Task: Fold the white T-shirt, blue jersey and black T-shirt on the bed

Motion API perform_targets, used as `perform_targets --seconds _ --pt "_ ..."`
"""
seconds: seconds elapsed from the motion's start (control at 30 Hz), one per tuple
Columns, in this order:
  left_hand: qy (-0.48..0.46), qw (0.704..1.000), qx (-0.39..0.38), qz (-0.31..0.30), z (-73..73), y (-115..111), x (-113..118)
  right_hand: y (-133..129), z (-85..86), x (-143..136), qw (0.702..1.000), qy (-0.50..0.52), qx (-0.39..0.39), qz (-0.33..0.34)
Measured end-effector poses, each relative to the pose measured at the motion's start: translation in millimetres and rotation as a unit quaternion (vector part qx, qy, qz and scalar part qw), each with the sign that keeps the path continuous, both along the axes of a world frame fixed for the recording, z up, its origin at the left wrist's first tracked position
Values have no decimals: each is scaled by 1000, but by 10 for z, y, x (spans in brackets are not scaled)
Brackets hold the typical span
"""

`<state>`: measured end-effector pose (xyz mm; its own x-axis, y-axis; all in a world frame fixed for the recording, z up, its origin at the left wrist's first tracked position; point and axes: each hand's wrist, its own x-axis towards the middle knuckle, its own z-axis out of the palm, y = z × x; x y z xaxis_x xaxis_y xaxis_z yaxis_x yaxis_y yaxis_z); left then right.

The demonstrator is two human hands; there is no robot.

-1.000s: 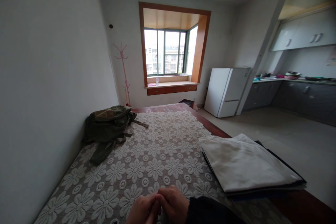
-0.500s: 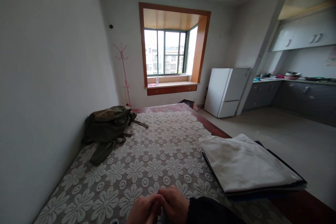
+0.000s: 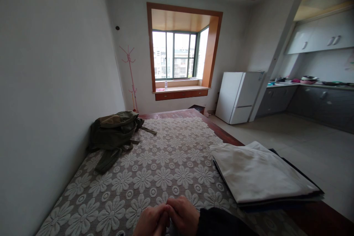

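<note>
At the bottom centre, my left hand (image 3: 151,221) and my right hand (image 3: 183,213) are together, touching, with their fingers curled in. No object shows in either of them. A dark sleeve covers my right wrist. Under them spreads a grey-brown cover (image 3: 142,179) with raised white flowers. Folded white cloth (image 3: 257,171) lies to the right on top of dark folded cloth, near the edge. A dark green backpack (image 3: 114,132) rests at the far left against the wall, its straps trailing over the cover.
Reddish-brown wood (image 3: 225,132) borders the cover on the right and far sides. Beyond stand a pink coat rack (image 3: 130,77), a bay window with a bottle (image 3: 166,85) on its sill, and a white fridge (image 3: 239,97). A kitchen counter (image 3: 309,84) with pans is at the right.
</note>
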<state>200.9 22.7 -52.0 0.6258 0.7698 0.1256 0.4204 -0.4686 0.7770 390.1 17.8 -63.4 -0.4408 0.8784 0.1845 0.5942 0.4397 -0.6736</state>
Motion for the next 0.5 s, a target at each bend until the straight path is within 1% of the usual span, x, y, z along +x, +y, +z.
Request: perform_targets --seconds 0.17,0.27,0.4,0.47,0.5 --pt "-9 1000 15 -7 -20 18 -5 0 -23 1 1000 0 7 -16" --pt "-10 1000 29 -9 -26 25 -5 16 -10 5 1000 24 -8 -12" --pt "7 998 54 -4 -34 23 -7 19 45 36 993 90 -73 -2" --pt "20 998 66 13 -29 11 -8 -28 52 78 976 169 -135 -11" --pt "24 997 67 27 -19 1 -8 -72 50 110 958 226 -174 -22"
